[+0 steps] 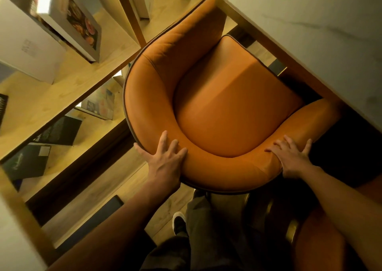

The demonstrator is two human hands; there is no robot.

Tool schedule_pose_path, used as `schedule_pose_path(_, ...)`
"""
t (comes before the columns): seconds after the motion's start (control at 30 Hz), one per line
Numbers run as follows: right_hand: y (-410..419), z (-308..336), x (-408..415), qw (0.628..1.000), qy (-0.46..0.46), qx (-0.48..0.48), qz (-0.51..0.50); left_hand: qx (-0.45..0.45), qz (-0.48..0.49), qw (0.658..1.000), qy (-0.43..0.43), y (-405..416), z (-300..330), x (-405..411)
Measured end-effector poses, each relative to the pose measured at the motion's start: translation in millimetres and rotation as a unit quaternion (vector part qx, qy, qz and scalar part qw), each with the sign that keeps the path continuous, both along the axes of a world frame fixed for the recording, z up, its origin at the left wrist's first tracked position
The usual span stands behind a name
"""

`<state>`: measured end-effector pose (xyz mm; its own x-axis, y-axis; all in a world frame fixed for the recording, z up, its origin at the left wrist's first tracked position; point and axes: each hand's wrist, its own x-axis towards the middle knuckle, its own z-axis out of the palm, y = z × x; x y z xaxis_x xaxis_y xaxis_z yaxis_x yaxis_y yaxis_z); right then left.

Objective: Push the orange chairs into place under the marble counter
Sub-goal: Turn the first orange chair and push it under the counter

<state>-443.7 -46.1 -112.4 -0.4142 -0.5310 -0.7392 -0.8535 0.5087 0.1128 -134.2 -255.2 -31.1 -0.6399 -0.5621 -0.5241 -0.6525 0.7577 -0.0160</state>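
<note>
Orange chair (pixel 233 109) w/ curved padded back sits right up against the marble counter (pixel 322 32), seen from above. Its front edge & both arm ends sit beneath the counter's wooden lip; most of the seat cushion is out in the open.

Left hand (pixel 165 159) is on the back rim, left side: thumb hooked over the outer edge, fingers (pixel 163 141) spread & laid across the padded top, bent over the roll so it grips the rim. Right hand (pixel 291 157) is on the rim's right side, where back curves into arm: palm pressed down, fingers splayed fairly straight along the leather, thumb out toward the dark gap under the counter. Looks more like a flat press than a clamp, tho can't tell how much the fingertips wrap over the inner side.

Both forearms bare. Person's dark trousers & one dark shoe (pixel 179 222) w/ white sole show below the chair back, on light wood floor (pixel 99 190).

2nd orange chair (pixel 318 241) pokes in at bottom right, partly cut off, just beside the first.

Left: wooden shelving (pixel 68 72) w/ lit shelves, boxes & dark books, blurry
</note>
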Motion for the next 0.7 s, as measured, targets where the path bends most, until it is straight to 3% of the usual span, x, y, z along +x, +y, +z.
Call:
schedule_pose_path(0.4, 6, 6, 19, 0.999, 0.018, 0.013, 0.025, -0.005, -0.078, 0.997, -0.016, -5, -11, 7)
schedule_pose_path(0.53, -6, 11, 48, 0.994, -0.102, 0.020, -0.012, 0.060, -0.144, 0.987, 0.032, -16, -18, 16)
schedule_pose_path(0.57, -3, 9, 65, 0.991, -0.130, -0.003, -0.025, 0.083, -0.159, 0.983, 0.049, -23, -20, 22)
schedule_pose_path(0.63, -27, 49, 157, 0.980, -0.114, -0.060, -0.152, 0.099, -0.356, 0.923, 0.106, -115, 6, 33)
schedule_pose_path(0.7, -33, 48, 180, 0.975, -0.134, -0.122, -0.128, 0.111, -0.371, 0.915, 0.117, -136, 0, 28)
